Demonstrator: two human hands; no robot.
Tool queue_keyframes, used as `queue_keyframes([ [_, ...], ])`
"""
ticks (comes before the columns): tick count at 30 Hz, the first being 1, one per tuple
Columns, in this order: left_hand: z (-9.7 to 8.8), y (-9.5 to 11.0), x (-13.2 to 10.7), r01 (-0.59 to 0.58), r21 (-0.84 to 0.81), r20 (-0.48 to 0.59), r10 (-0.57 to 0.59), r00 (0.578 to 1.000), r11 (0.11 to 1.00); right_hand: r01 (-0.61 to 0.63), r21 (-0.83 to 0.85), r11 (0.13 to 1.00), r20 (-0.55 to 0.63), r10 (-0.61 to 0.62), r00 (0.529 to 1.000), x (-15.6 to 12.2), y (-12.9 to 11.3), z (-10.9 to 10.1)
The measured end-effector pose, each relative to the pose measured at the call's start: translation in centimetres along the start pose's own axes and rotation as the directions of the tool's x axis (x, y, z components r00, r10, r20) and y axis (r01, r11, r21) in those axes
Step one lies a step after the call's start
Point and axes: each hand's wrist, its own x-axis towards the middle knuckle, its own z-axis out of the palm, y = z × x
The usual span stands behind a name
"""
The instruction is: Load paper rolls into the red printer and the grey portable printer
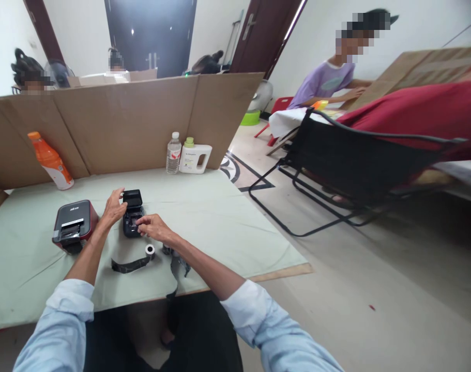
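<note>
A small black label printer [133, 230] lies on the table with its lid [132, 197] tipped back, baring the compartment inside. My left hand [114, 206] grips its left side by the lid hinge, thumb and fingers against the casing. From the right, my right hand [154, 228] reaches over the compartment with its fingers pinched together. Whatever sits between those fingertips is too small to make out. Nearer to me, a label roll [150, 251] with a white core trails a dark strip [128, 266]. More dark strip [177, 266] hangs crumpled beneath my right forearm.
A larger black-and-red printer [75, 225] stands left of my arm. Along the cardboard screen [130, 124] are an orange bottle [51, 160], a clear bottle [173, 153] and a white jug [195, 157]. A black folding chair [347, 165] and a person in purple [324, 82] are at right.
</note>
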Motion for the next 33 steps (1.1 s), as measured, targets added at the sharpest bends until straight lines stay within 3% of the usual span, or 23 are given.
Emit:
queue_keyframes([
  [3,-0.3,-0.7,-0.9,-0.078,-0.039,0.012,0.078,0.997,0.996,-0.009,-0.017,1.000,0.005,0.009,1.000,-0.1,-0.1,-0.1],
  [6,-0.8,-0.8,-2.6,-0.182,0.023,0.051,0.181,0.982,0.983,-0.001,-0.040,0.999,0.014,0.002,1.000,-0.2,-0.1,-0.2],
  [13,-1.9,-0.8,-5.9,-0.336,0.131,0.283,0.289,0.914,0.933,0.000,-0.086,0.996,0.015,0.001,1.000,-0.2,-0.2,-0.2],
  [16,-2.1,-1.3,-6.8,-0.352,0.159,0.328,0.287,0.900,0.922,-0.016,-0.063,0.998,0.006,0.017,1.000,-0.3,-0.3,-0.1],
  [20,-2.0,-2.0,-7.6,-0.314,0.193,0.312,0.245,0.918,0.930,-0.009,-0.063,0.998,0.035,0.011,0.999,-0.3,-0.3,0.0],
  [23,-1.6,-2.4,-8.2,-0.271,0.197,0.287,0.209,0.935,0.942,0.006,-0.199,0.980,0.073,0.008,0.997,-0.4,-0.3,-0.3],
  [25,-1.2,-2.6,-8.6,-0.240,0.195,0.262,0.185,0.947,0.951,0.083,-0.395,0.915,0.047,-0.070,0.996,-0.4,-0.6,-0.8],
  [28,-0.9,-2.6,-9.2,-0.212,0.181,0.240,0.166,0.956,0.960,0.205,-0.741,0.639,0.030,-0.274,0.961,-0.4,-0.9,-1.7],
  [30,-0.8,-2.5,-9.5,-0.203,0.177,0.240,0.157,0.958,0.963,0.226,-0.866,0.446,0.103,-0.283,0.954,-0.3,-1.1,-2.2],
  [33,-0.8,-2.2,-9.7,-0.190,0.177,0.246,0.144,0.959,0.966,0.250,-0.917,0.311,0.191,-0.206,0.960,-0.1,-1.0,-2.4],
])
